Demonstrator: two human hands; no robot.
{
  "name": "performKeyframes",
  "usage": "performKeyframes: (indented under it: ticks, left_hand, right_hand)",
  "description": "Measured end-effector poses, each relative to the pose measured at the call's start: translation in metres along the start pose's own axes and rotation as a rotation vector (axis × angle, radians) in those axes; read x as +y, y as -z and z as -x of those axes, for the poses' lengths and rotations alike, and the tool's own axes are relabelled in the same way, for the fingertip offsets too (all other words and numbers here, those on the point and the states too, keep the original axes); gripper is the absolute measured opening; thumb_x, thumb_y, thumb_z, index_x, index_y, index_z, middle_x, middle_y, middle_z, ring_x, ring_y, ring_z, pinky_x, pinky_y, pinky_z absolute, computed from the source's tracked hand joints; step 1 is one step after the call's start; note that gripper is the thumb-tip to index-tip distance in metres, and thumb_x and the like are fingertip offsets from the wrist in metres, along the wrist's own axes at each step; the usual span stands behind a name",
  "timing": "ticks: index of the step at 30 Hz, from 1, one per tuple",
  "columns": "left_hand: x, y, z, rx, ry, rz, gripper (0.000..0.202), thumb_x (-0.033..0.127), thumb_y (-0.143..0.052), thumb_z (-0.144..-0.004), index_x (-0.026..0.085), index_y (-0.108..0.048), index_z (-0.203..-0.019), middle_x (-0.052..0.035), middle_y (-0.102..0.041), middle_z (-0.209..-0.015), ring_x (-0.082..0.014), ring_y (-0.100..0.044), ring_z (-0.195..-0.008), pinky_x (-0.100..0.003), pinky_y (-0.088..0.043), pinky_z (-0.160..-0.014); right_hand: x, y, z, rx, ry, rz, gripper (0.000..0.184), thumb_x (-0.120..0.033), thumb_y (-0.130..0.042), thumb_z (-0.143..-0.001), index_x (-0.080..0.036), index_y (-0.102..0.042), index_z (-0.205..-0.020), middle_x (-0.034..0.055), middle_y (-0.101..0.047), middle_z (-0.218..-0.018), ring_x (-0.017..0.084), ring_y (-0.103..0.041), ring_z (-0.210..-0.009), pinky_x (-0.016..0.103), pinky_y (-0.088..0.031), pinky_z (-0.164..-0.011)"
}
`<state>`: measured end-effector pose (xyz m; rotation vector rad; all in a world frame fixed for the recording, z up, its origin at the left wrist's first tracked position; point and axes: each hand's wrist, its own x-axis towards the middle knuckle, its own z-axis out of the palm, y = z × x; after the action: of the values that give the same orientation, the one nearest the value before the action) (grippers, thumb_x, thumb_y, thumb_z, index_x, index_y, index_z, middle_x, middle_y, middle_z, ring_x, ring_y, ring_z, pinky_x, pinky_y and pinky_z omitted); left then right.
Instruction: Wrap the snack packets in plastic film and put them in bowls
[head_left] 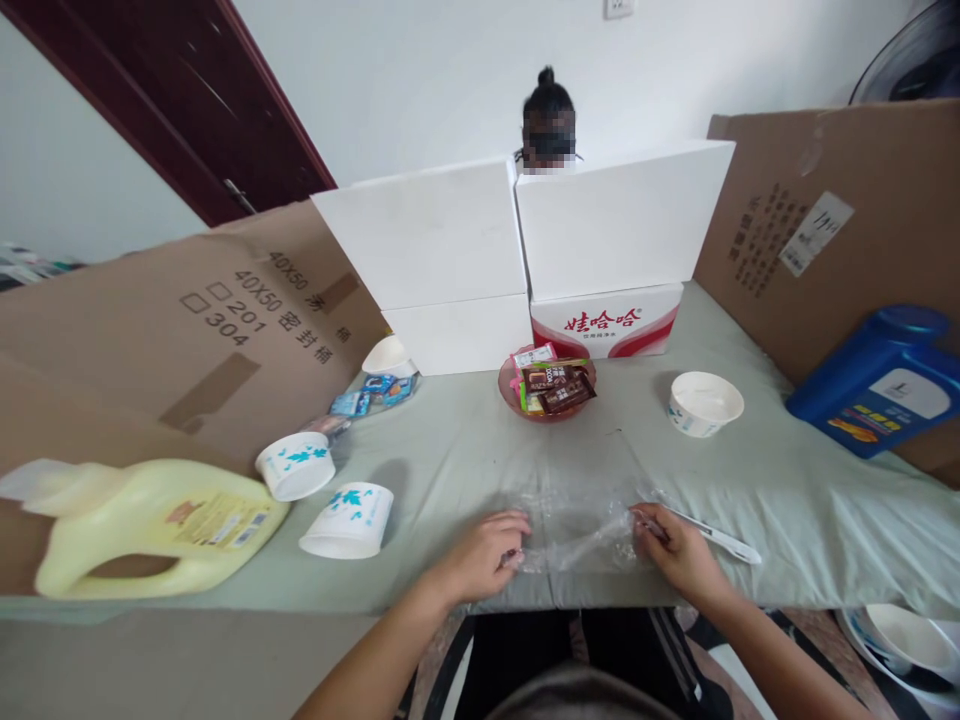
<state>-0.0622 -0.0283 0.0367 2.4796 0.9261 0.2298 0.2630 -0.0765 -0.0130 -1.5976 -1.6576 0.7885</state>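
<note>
Pale green cloth covers the desk (465, 440), walled by cardboard sheets (150, 330) before a white room wall. Clear plastic film (577, 530), crumpled and transparent, lies at the near edge, its ends pinched by the left hand (480, 555) and right hand (675, 550). The cardboard reads "40X50" and "304"; a white box (606, 322) bears red "娃哈哈".

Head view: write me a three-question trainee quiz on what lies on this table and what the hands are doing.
1. True or false: the yellow jug stands upright.
2. How many of the person's hands touch the clear plastic sheet? A none; B one; C both.
3. Fill in: the snack packets lie in the ___ bowl.
Key: 1 false, it lies on its side. 2 C, the left hand and the right hand each pinch one end. 3 red.
</note>
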Motion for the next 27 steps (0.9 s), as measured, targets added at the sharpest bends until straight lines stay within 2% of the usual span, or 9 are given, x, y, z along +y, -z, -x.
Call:
performKeyframes:
  ticks: [3,7,10,14,18,22,24,27]
  left_hand:
    - [-0.002,0.005,0.0,0.021,0.071,0.025,0.014,0.013,-0.05,-0.084,0.02,-0.062,-0.08,-0.0053,-0.069,-0.113,-0.0196,-0.062,-0.109,-0.034,-0.048,-0.094]
    - [-0.008,0.013,-0.001,0.072,0.279,-0.056,0.017,0.012,-0.046,-0.087,0.019,-0.06,-0.079,-0.0118,-0.06,-0.131,-0.0238,-0.057,-0.121,-0.036,-0.049,-0.093]
    - [-0.013,0.012,-0.005,0.06,0.371,-0.086,0.015,0.006,-0.05,-0.081,0.018,-0.06,-0.079,-0.016,-0.052,-0.139,-0.0249,-0.049,-0.129,-0.036,-0.048,-0.095]
    - [-0.02,0.006,-0.011,0.075,0.452,-0.079,0.013,0.006,-0.054,-0.08,0.018,-0.061,-0.08,-0.014,-0.049,-0.143,-0.0249,-0.057,-0.121,-0.037,-0.047,-0.095]
    - [-0.025,0.001,-0.019,0.172,0.518,-0.078,0.015,0.012,-0.053,-0.086,0.019,-0.062,-0.077,-0.008,-0.061,-0.13,-0.0219,-0.065,-0.104,-0.035,-0.048,-0.089]
    - [-0.027,-0.004,-0.028,0.268,0.593,-0.133,0.011,0.015,-0.058,-0.085,0.018,-0.06,-0.075,-0.0066,-0.066,-0.113,-0.0195,-0.065,-0.096,-0.03,-0.047,-0.084]
    - [-0.028,-0.006,-0.03,0.304,0.649,-0.169,0.002,0.018,-0.059,-0.085,0.018,-0.06,-0.083,-0.0067,-0.066,-0.106,-0.0198,-0.065,-0.092,-0.03,-0.047,-0.081]
    - [-0.028,-0.009,-0.028,0.358,0.752,-0.197,0.02,0.022,-0.058,-0.085,0.017,-0.057,-0.104,-0.0101,-0.064,-0.105,-0.0232,-0.065,-0.09,-0.033,-0.049,-0.078]
  right_hand:
    - [-0.006,-0.004,-0.006,0.007,0.006,0.012,0.034,-0.045,-0.045,-0.085,-0.02,-0.064,-0.099,0.0057,-0.071,-0.085,0.02,-0.066,-0.073,0.032,-0.051,-0.069]
    - [-0.008,-0.009,-0.014,-0.01,-0.063,0.109,0.036,-0.045,-0.039,-0.087,-0.021,-0.063,-0.099,0.0048,-0.071,-0.079,0.021,-0.066,-0.069,0.033,-0.05,-0.067]
    - [-0.007,-0.013,-0.018,0.0,-0.069,0.225,0.036,-0.039,-0.036,-0.088,-0.021,-0.061,-0.106,0.0056,-0.072,-0.085,0.022,-0.069,-0.078,0.032,-0.05,-0.073]
    - [-0.012,-0.017,-0.02,0.004,-0.041,0.362,0.034,-0.043,-0.04,-0.091,-0.021,-0.058,-0.11,0.0052,-0.072,-0.09,0.021,-0.069,-0.081,0.03,-0.048,-0.071]
    - [-0.018,-0.018,-0.023,0.048,-0.066,0.59,0.033,-0.038,-0.031,-0.098,-0.022,-0.06,-0.097,0.0062,-0.07,-0.097,0.02,-0.068,-0.078,0.028,-0.044,-0.062]
    - [-0.019,-0.019,-0.027,0.041,-0.152,0.78,0.03,-0.033,-0.032,-0.1,-0.019,-0.058,-0.095,0.0076,-0.07,-0.09,0.021,-0.068,-0.069,0.029,-0.04,-0.054]
    - [-0.017,-0.019,-0.028,0.022,-0.16,0.803,0.03,-0.031,-0.03,-0.1,-0.019,-0.058,-0.096,0.0078,-0.07,-0.086,0.021,-0.067,-0.065,0.029,-0.039,-0.053]
    - [-0.016,-0.016,-0.027,0.032,-0.12,0.814,0.03,-0.028,-0.029,-0.099,-0.018,-0.058,-0.102,0.0093,-0.068,-0.087,0.022,-0.066,-0.067,0.032,-0.041,-0.056]
